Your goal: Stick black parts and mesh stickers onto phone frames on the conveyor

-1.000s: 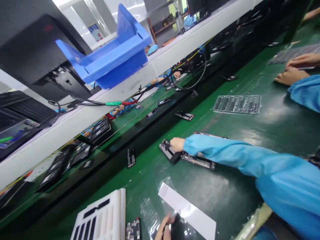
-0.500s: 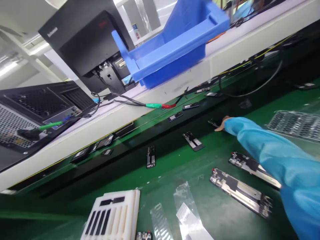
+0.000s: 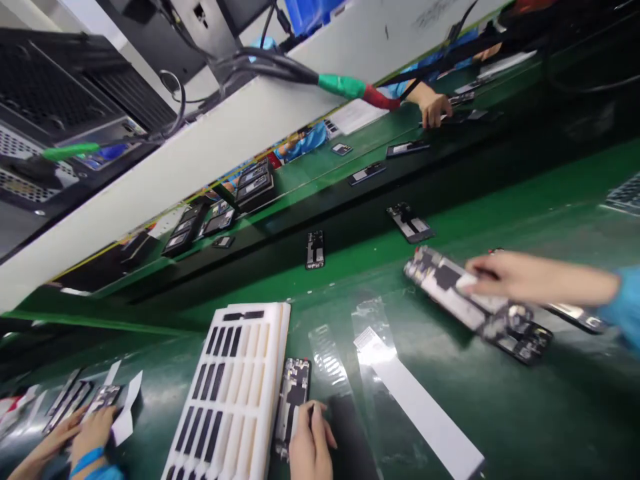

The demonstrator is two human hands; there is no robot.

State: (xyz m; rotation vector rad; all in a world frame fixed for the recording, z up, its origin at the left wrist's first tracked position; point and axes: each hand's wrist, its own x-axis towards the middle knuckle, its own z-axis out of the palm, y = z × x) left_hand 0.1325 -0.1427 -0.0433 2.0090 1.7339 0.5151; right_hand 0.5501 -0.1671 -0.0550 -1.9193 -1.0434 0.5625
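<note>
My right hand (image 3: 530, 279) comes in from the right with a blue sleeve, its fingers closed over a phone mid-frame with exposed boards (image 3: 453, 288). A second frame (image 3: 575, 319) lies partly under that wrist. My left hand (image 3: 311, 445) is at the bottom, fingers against the edge of a black-and-silver phone frame (image 3: 293, 407). I cannot tell if it grips anything. To its left stands a white foam tray (image 3: 277, 347) with black slots. Clear film (image 3: 370, 327) with a white strip (image 3: 423, 403) lies to its right.
A co-worker's two hands (image 3: 75, 437) work on parts at the lower left. Another person's hand (image 3: 430, 107) is at the far row. Several phone frames (image 3: 315, 250) lie on the green mat. A white shelf edge (image 3: 165, 160) carries cables, with a computer case (image 3: 55, 100) above.
The view has swung, rolling the bench. My right arm has drawn back from the far side of the mat, and that hand now lies on the frames. My left hand has come into view.
</note>
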